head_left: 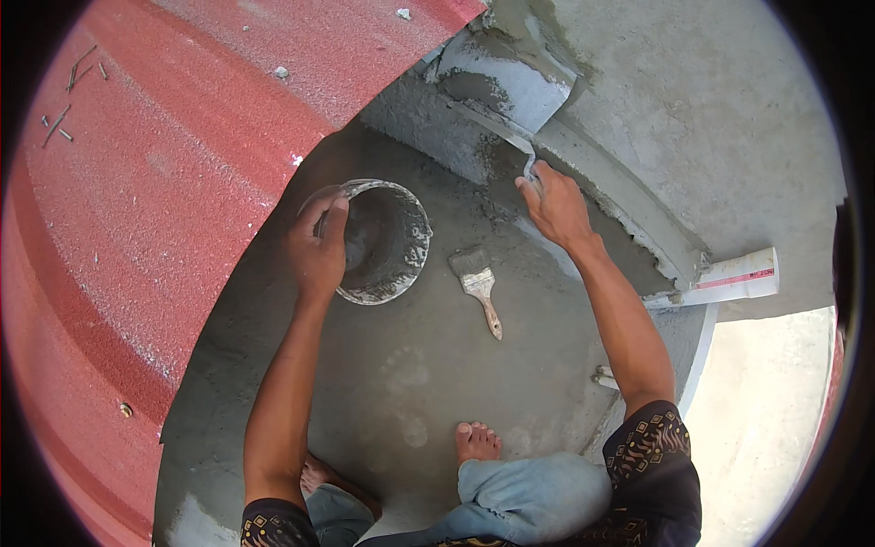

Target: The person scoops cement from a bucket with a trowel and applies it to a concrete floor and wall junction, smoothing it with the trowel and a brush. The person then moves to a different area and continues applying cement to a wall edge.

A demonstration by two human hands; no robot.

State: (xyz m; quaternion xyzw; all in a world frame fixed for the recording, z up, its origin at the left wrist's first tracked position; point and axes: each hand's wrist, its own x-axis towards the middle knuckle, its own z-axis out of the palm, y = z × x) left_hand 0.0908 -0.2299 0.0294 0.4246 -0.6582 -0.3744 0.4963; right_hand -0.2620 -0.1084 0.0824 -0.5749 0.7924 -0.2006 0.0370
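My left hand grips the rim of a round bucket, its inside smeared with grey cement. My right hand is closed on the bent handle of a metal trowel, whose blade lies along a low cement-coated wall. A paintbrush with grey, caked bristles and a pale handle lies on the grey cement floor between my hands, to the right of the bucket.
A red corrugated roof sheet, scattered with nails, spans the left. A white pipe with a red stripe juts out at right, below a concrete surface. My bare foot stands on the floor near the lower edge.
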